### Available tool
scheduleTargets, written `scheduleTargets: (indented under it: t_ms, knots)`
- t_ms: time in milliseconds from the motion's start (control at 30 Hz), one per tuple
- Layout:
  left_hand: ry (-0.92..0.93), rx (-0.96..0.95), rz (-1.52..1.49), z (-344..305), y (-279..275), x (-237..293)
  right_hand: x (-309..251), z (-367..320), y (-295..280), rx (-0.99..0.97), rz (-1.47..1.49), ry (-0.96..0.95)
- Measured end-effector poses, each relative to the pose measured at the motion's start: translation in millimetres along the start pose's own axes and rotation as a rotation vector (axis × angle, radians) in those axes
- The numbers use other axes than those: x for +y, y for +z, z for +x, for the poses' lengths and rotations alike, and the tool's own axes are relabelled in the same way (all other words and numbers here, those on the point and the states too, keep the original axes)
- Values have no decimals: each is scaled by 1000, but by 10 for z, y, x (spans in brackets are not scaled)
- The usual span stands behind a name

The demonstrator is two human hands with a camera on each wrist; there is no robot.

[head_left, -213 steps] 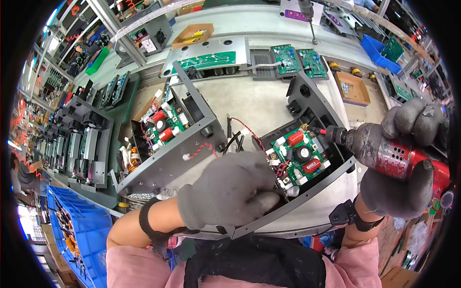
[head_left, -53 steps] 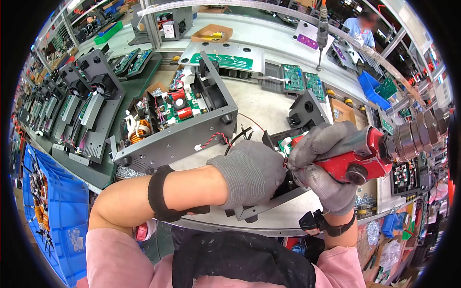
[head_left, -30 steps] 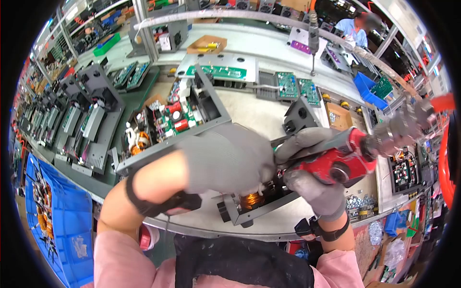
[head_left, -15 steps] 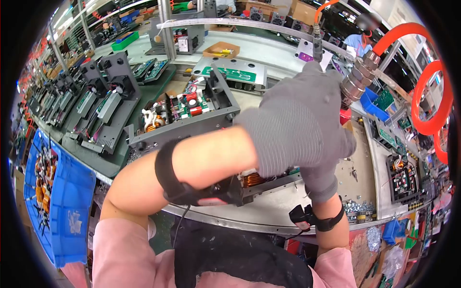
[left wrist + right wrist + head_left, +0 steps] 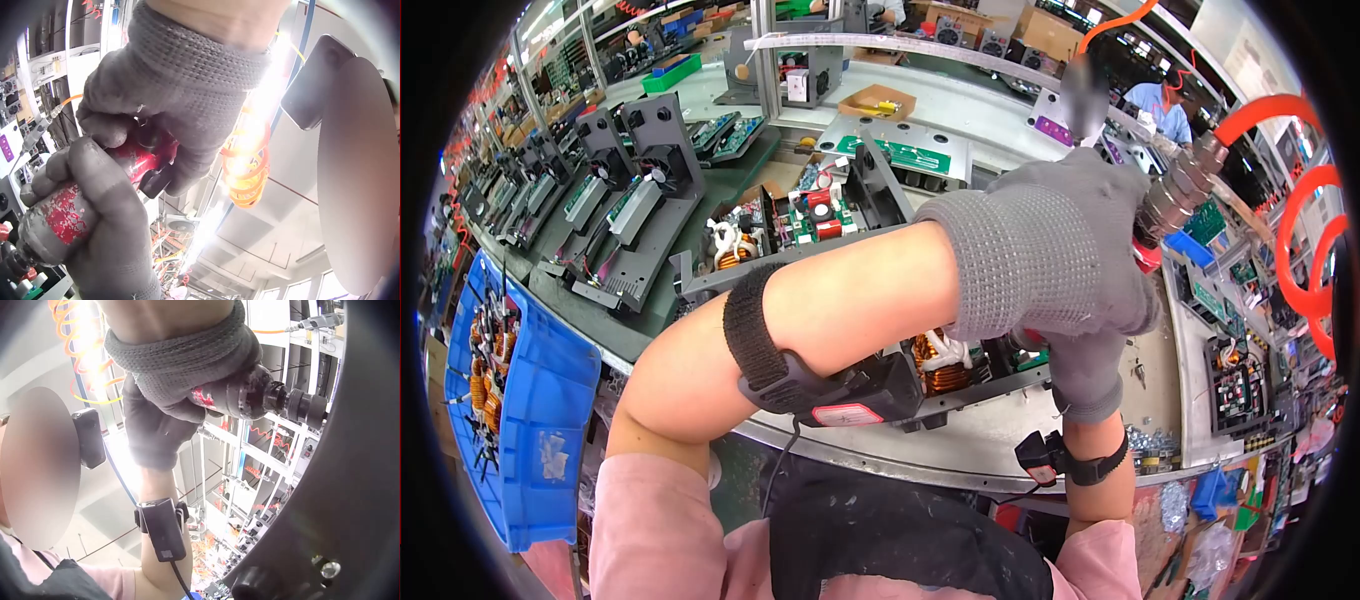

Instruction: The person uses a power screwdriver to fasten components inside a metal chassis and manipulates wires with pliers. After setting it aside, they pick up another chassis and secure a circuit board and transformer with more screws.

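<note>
In the head view, my gloved left hand (image 5: pixel 1050 245) covers much of a red air driver (image 5: pixel 1145 257). The left wrist view shows this hand (image 5: pixel 178 94) gripping the rear of the driver, with fingers curled round it. My gloved right hand (image 5: pixel 1085 375) is below; its fingers wrap the scuffed red and grey front body (image 5: pixel 65 215) in the left wrist view. In the right wrist view the driver's nose (image 5: pixel 275 397) sticks out past the right hand (image 5: pixel 194 381). Below the hands lies a grey chassis (image 5: pixel 985 390) with a copper coil (image 5: pixel 940 372), its boards mostly hidden.
A second open chassis (image 5: pixel 825 215) stands left of the hands. Several upright panels (image 5: pixel 665 185) line the green mat at left, above a blue bin (image 5: pixel 550 400). An orange hose (image 5: pixel 1285 240) coils at right. A metal plate with a green board (image 5: pixel 895 152) lies behind.
My left hand has left the nearer chassis and moved up and right onto the driver. The driver has turned, its hose end now pointing up and right. The orange hose has come into view.
</note>
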State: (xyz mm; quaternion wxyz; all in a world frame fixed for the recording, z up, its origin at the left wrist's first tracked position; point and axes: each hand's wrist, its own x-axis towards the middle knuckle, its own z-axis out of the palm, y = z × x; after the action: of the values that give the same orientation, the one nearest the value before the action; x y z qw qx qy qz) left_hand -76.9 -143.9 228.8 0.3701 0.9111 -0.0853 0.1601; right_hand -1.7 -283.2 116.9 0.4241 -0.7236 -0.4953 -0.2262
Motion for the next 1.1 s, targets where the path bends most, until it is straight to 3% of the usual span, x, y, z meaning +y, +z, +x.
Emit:
scheduleTargets:
  t_ms: [67,200,300,333,400,500,567,667,1100]
  knots:
    - [-47,-153,41,43,-89,46,22,-31,-29,-41,-61,-13]
    - [-122,-197,126,88,-116,79,34,-113,-13,-111,-256,-35]
    - [9,-167,111,53,-158,-47,28,147,160,-120,-209,-5]
    - [68,-143,104,60,-165,-102,47,-128,-83,-125,-186,12]
    - [123,-121,91,59,-124,-153,45,10,8,-135,-141,43]
    - [39,122,51,-14,71,-107,10,226,201,-154,-76,79]
    - [26,282,114,-46,195,-37,2,-87,-64,-165,-40,104]
    - [-30,372,48,-7,298,25,-33,-100,-55,-177,6,152]
    - [42,354,-2,-5,313,-30,-171,-43,-9,-185,294,324]
